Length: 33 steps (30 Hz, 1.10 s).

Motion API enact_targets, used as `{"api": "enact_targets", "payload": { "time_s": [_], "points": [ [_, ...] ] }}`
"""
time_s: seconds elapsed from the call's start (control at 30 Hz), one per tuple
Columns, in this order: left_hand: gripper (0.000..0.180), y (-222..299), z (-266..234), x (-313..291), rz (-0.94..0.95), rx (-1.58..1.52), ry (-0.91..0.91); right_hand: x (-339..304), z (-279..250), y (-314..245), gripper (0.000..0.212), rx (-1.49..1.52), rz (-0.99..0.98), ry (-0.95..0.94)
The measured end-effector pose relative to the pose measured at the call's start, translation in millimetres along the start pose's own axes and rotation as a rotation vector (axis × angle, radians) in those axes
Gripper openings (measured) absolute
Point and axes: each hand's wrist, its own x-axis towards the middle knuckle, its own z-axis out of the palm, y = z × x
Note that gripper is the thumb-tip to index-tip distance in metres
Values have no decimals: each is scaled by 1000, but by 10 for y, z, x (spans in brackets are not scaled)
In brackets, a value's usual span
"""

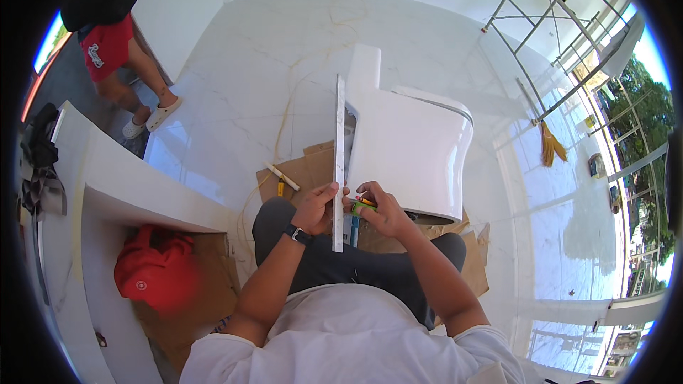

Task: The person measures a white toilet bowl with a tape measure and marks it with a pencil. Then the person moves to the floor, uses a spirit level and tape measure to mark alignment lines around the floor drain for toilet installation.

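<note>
My left hand [316, 208], with a dark watch at its wrist, is closed on a long flat silver metal straightedge [339, 128]. The bar stands lengthwise alongside a glossy white toilet [409, 146]. On the bar's other side, my right hand [384, 212] is closed around a small green thing [362, 209] and a thin yellow-orange stick like a pencil [366, 201]. Their lower parts are hidden by the fingers. A blue handle-like piece [354, 231] shows below that hand. Cardboard [313, 163] lies around the toilet, with a yellow utility knife [281, 186] and a cream-coloured stick [282, 176] on it.
To my left, a red cloth bag [156, 270] sits under a white ledge [156, 195]. Another person [114, 57] in red shorts stands at the far left. Metal scaffolding [541, 43] rises at the far right, near yellow gloves [551, 146] on the tiled floor.
</note>
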Motion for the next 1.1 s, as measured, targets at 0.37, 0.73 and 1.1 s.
{"api": "enact_targets", "payload": {
  "time_s": [0.37,0.73,1.1],
  "points": [
    [40,420,-247,-139,-14,-8,34,-743,-1094,441,32,-358,144,-112],
    [37,481,-492,321,-29,107,102,-1488,-1685,1191,17,-686,311,331],
    [34,203,-636,947,63,455,325,-1943,-1995,1215,20,-706,442,416]
  ]
}}
